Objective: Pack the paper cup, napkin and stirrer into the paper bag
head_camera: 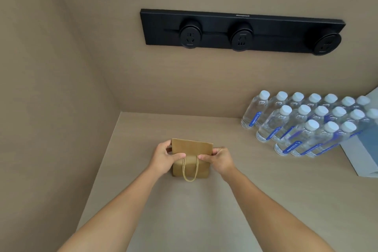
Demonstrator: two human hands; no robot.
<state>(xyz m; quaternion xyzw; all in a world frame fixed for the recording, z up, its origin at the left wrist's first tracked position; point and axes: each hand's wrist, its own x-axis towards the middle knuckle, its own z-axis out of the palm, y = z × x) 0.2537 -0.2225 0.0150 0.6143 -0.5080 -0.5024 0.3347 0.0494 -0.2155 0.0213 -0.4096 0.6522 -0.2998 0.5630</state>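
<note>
A small brown paper bag (191,147) with twisted paper handles stands on the beige counter (194,210), near the middle. My left hand (163,158) grips its left top edge, thumb on the near side. My right hand (219,159) grips the right top edge the same way. One handle loop hangs down the bag's front. The bag's mouth is pinched between my hands and I cannot see inside. No paper cup, napkin or stirrer is visible.
Several rows of clear water bottles (306,125) with white caps stand at the right. A white and blue box (364,149) lies beyond them at the right edge. A black socket rail (241,32) is mounted on the back wall. A side wall closes the left.
</note>
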